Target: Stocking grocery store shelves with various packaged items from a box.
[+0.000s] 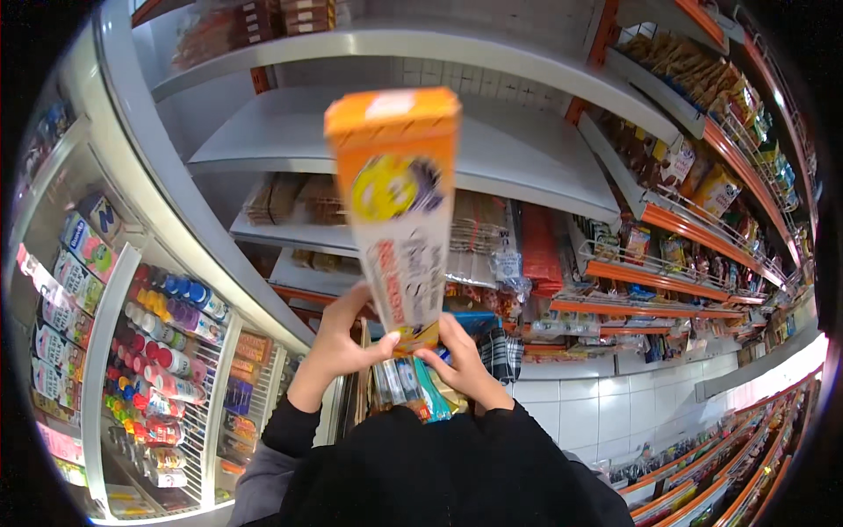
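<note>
A tall orange and white cardboard carton (402,228) stands upright in front of me, its orange top nearest the camera and slightly blurred. Round its lower end on the left, my left hand (342,347) is closed, with the thumb pressed on the face. My right hand (465,364) grips the bottom right corner, thumb near the base. Beneath both hands lie several packets, among them a teal one (430,395), partly hidden by my hands and black top. A black and white checked cloth (504,354) is just beyond my right hand.
Grey shelves (527,167) rise ahead, with stacked brown packs (303,200) and red plastic packs (538,241) lower down. At left is a lit drinks fridge with bottles (167,364) and cartons (75,285). Orange-edged snack racks (685,228) line the right, above a white tiled surface (606,408).
</note>
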`<state>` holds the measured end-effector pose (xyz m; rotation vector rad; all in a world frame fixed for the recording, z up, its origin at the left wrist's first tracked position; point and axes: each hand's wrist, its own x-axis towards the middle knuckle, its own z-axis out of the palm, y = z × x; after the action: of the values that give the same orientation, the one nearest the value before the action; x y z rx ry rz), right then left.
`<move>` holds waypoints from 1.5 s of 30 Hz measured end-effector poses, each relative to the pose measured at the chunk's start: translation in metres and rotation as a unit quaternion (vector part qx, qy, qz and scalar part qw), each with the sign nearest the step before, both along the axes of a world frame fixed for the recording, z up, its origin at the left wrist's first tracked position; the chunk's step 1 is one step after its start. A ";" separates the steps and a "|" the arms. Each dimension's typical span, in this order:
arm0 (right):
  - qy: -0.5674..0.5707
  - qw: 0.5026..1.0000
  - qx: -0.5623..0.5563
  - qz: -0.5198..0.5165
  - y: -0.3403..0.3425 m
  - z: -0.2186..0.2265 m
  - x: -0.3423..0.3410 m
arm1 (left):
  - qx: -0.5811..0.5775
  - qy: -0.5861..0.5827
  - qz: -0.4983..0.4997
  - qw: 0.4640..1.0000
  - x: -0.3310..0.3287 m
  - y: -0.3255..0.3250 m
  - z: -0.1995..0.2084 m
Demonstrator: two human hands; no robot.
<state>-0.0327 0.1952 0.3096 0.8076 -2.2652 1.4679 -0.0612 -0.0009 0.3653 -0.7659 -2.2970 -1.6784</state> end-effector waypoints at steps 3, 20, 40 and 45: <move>0.010 0.998 -0.054 -0.015 -0.002 0.024 -0.016 | 0.049 0.063 -0.027 0.996 -0.024 0.009 0.027; -0.069 0.959 -0.268 0.057 -0.016 0.151 -0.054 | 0.290 -0.030 -0.045 0.956 -0.092 0.040 0.124; 0.041 0.984 -0.157 0.075 -0.005 0.237 -0.038 | 0.274 0.064 -0.171 0.944 -0.051 0.040 0.179; 0.038 0.985 -0.152 0.068 -0.006 0.235 -0.038 | 0.189 0.177 -0.087 0.962 -0.035 0.045 0.170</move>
<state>-0.0706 0.1894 0.5444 0.9186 -1.8993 1.7553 -0.0960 0.0440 0.5354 -1.0957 -1.6499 -1.8009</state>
